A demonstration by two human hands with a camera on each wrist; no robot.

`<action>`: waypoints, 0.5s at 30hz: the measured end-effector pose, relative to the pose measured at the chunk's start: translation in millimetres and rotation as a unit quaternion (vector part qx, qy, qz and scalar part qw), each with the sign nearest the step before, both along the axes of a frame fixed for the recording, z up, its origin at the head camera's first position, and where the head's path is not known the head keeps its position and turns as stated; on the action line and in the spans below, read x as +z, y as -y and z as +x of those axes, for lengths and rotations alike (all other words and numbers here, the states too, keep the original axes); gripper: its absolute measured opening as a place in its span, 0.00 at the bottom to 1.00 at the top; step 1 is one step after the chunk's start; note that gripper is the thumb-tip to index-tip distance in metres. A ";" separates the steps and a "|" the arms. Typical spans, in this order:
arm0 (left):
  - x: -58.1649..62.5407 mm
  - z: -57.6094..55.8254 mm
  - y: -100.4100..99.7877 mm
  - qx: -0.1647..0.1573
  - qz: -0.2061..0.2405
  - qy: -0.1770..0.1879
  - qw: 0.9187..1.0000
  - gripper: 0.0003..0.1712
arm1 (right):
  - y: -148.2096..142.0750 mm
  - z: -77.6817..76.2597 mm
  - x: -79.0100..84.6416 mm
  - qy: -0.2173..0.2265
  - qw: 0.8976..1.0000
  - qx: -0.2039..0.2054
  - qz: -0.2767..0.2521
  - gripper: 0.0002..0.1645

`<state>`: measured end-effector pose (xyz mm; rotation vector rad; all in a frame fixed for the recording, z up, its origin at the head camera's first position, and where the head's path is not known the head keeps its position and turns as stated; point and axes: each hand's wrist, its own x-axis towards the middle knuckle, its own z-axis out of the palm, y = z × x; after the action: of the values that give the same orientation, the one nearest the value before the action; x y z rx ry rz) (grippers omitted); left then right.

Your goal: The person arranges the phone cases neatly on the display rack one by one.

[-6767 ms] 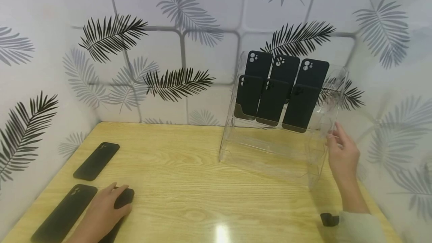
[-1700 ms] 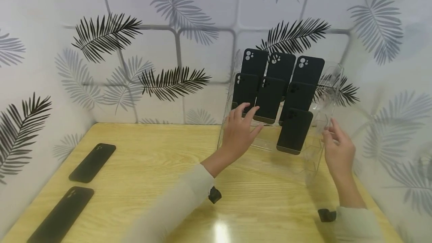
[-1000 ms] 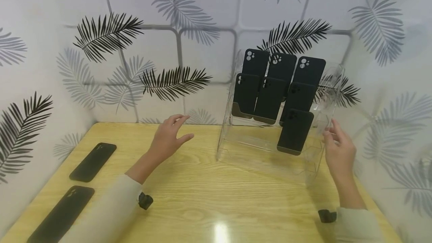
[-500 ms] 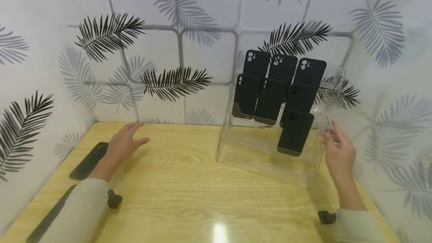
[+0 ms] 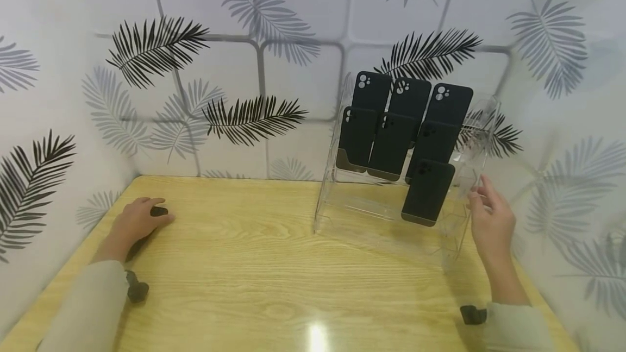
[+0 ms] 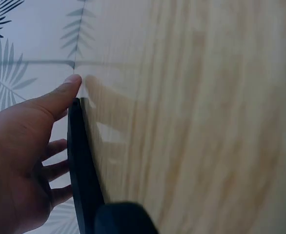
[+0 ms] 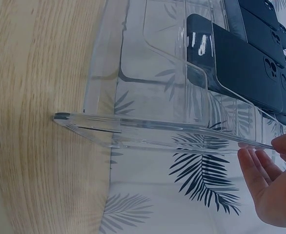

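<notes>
My left hand [image 5: 134,227] reaches over a black phone case [image 5: 158,211] lying at the table's far left. In the left wrist view that case [image 6: 78,156] shows edge-on, with the thumb past its end and the extended fingers beside it; firm contact cannot be made out. On the right, my right hand [image 5: 493,221] pinches the side panel of a clear acrylic display rack [image 5: 367,208] between thumb and fingers. Black phone cases fill three places in each of its upper two rows. One more phone case [image 5: 428,193] leans in the lower tier's right side.
The wood-grain table [image 5: 274,281] meets a wall [image 5: 293,15] covered in leaf pattern at the back and sides. My left sleeve [image 5: 85,308] covers most of the table's front left. A dark wrist device [image 5: 473,315] sits at each cuff.
My left hand set a phone case in the rack's lower right, then swung back left to the far phone case. The right hand keeps its hold on the rack.
</notes>
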<state>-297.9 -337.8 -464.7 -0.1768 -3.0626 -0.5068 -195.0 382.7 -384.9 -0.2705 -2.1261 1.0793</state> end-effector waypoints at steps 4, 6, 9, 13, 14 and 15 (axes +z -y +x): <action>-1.1 1.2 3.6 -0.001 -0.013 0.006 1.000 0.41 | 0.8 1.3 1.2 0.004 1.000 0.001 -0.008 0.29; -0.5 1.5 2.9 -0.005 -0.014 0.002 1.000 0.38 | 1.1 1.8 1.7 0.007 1.000 0.002 -0.012 0.29; -0.4 0.5 0.5 -0.025 -0.016 -0.021 0.999 0.32 | 1.6 2.3 2.2 0.010 1.000 0.003 -0.015 0.29; 1.0 -1.2 -6.3 -0.050 -0.013 -0.061 0.997 0.28 | 0.9 2.2 1.6 0.006 1.000 0.006 -0.012 0.29; 2.1 -1.6 -9.5 -0.054 -0.009 -0.072 0.996 0.27 | 0.6 2.0 1.4 0.005 1.000 0.006 -0.010 0.29; 3.9 -1.8 -13.7 -0.055 -0.004 -0.080 0.995 0.27 | 0.8 2.1 1.3 0.004 1.000 0.005 -0.009 0.29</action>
<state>-299.7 -324.1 -460.9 -0.3688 -2.9112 -0.4595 -192.9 381.8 -383.5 -0.2727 -2.1274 1.1063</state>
